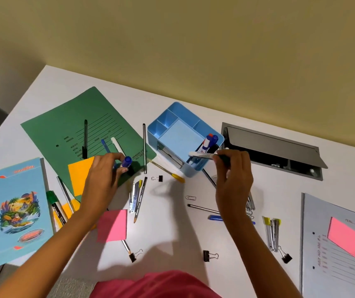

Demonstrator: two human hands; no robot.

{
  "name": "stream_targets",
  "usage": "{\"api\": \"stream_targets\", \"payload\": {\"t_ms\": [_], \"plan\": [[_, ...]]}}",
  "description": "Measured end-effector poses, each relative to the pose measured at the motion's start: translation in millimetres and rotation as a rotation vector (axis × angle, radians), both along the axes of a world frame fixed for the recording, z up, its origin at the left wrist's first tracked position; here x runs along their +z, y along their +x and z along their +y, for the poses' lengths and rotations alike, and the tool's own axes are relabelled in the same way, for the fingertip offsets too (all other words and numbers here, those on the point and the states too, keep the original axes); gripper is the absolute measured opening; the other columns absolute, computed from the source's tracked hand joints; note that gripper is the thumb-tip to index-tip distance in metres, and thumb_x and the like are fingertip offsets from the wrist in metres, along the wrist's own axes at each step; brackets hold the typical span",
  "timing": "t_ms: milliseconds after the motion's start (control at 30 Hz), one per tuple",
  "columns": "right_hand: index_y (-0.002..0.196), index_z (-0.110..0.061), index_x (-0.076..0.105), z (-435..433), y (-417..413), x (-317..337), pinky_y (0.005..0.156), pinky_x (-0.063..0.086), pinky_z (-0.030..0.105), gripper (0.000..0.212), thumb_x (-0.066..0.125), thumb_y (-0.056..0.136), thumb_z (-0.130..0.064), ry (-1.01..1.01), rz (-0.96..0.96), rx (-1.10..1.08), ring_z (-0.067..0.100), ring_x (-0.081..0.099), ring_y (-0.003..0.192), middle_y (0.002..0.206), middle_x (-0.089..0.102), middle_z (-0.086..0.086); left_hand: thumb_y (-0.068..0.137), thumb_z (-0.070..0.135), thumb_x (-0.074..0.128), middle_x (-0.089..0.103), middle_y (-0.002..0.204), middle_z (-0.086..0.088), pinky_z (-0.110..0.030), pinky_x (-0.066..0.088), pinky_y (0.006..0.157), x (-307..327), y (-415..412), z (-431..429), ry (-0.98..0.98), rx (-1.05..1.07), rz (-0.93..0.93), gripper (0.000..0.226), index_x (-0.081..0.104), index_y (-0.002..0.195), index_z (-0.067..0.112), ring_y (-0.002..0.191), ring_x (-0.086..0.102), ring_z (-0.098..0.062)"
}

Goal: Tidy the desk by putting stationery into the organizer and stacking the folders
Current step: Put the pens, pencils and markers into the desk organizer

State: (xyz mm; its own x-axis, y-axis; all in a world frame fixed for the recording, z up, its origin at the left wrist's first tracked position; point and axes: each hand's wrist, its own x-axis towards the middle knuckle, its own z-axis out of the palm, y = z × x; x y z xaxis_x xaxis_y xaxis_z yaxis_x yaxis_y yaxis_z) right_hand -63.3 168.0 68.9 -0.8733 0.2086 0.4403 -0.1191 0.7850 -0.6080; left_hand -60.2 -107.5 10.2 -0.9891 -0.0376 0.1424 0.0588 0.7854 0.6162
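A light blue organizer stands mid-desk with two markers upright in its near right compartment. My right hand holds a white marker level over that compartment. My left hand grips a blue-capped marker just above the green folder. On the green folder lie a black pen, a blue pen and a white pen. A grey folder lies at the right, a blue notebook at the left.
Scattered on the white desk: pink sticky notes, orange notes, a green marker, staplers, binder clips, pencils, a yellow-ended pen, a paper clip. An open cable hatch is behind the organizer.
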Motion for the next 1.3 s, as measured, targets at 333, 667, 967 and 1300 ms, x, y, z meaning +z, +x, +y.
{"api": "stream_targets", "payload": {"t_ms": [333, 667, 967, 1300], "plan": [[0.103, 0.0, 0.064, 9, -41, -3, 0.067, 0.054, 0.024, 0.033, 0.071, 0.073, 0.012, 0.14, -0.068, 0.046, 0.03, 0.065, 0.083, 0.097, 0.06, 0.019, 0.088, 0.023, 0.065, 0.059, 0.092, 0.013, -0.006, 0.036, 0.068, 38, -20, 98, 0.382, -0.035, 0.073, 0.022, 0.058, 0.109, 0.02, 0.08, 0.052, -0.001], [0.11, 0.002, 0.053, -2, -39, -39, 0.074, 0.058, 0.039, 0.021, 0.057, 0.091, -0.008, -0.021, -0.232, 0.138, 0.035, 0.064, 0.09, 0.1, 0.059, 0.023, 0.092, 0.03, 0.059, 0.061, 0.104, 0.007, 0.001, 0.039, 0.067, 35, -37, 129, 0.376, -0.092, -0.004, 0.034, 0.048, 0.124, 0.026, 0.085, 0.055, -0.006], [0.114, 0.001, 0.052, 12, -41, -43, 0.072, 0.05, 0.012, 0.021, 0.051, 0.095, -0.008, -0.235, -0.272, -0.043, 0.023, 0.064, 0.095, 0.107, 0.06, 0.018, 0.095, 0.033, 0.054, 0.061, 0.117, 0.006, -0.008, 0.046, 0.069, 42, -49, 142, 0.36, -0.14, -0.003, 0.035, 0.045, 0.129, 0.029, 0.088, 0.059, -0.004], [0.11, -0.006, 0.053, 39, 21, -48, 0.071, 0.052, 0.023, 0.02, 0.056, 0.092, -0.013, -0.152, -0.239, -0.164, 0.015, 0.059, 0.079, 0.086, 0.061, 0.007, 0.095, 0.027, 0.055, 0.061, 0.121, 0.004, -0.021, 0.051, 0.075, 54, -75, 167, 0.334, -0.228, -0.029, 0.037, 0.045, 0.131, 0.026, 0.088, 0.058, -0.006]]}}
